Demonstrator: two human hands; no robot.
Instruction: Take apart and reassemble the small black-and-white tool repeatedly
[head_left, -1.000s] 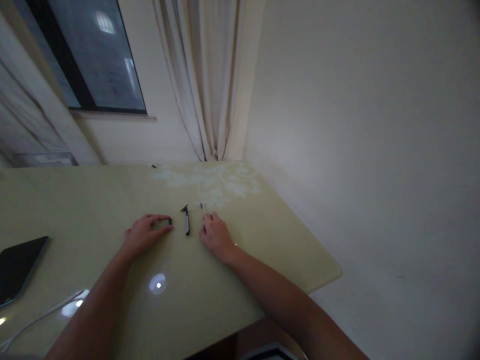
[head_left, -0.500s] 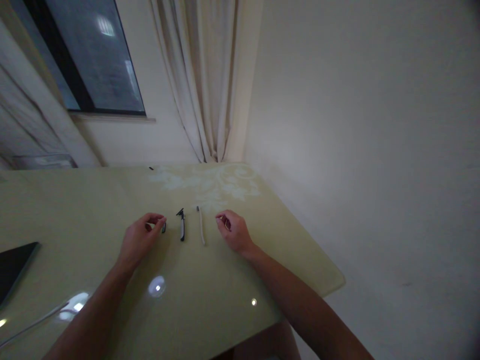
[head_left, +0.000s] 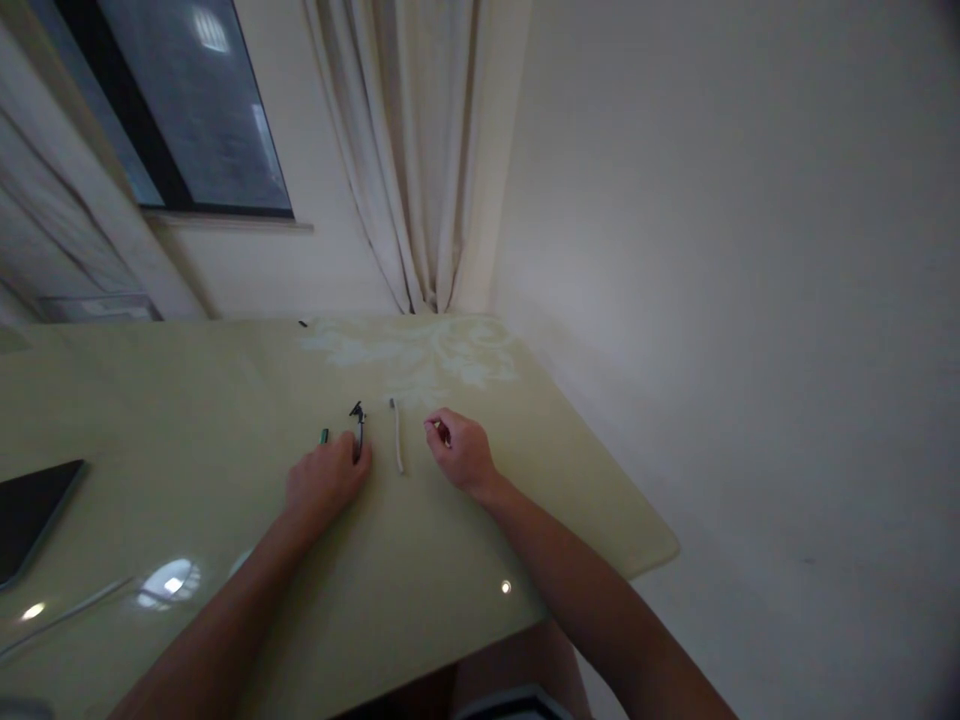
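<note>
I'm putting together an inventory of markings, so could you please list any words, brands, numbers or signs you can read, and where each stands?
None can be read.
Razor: too small to read, partly covered by the left hand.
Toothbrush: too small to read.
Green piece: too small to read.
Dark slab: no lettering visible.

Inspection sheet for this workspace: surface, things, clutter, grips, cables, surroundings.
Surface: glossy pale table, lights reflected
Things: razor; toothbrush to its right; small dark-green piece to its left
Clutter: dark flat device at left; small dark item at far edge
Grips: left grip at razor's handle, hold unclear; right grip curled, right of toothbrush, contents unclear
Cables: pale cable, front left
Surroundings: window, curtains, plain wall right
</note>
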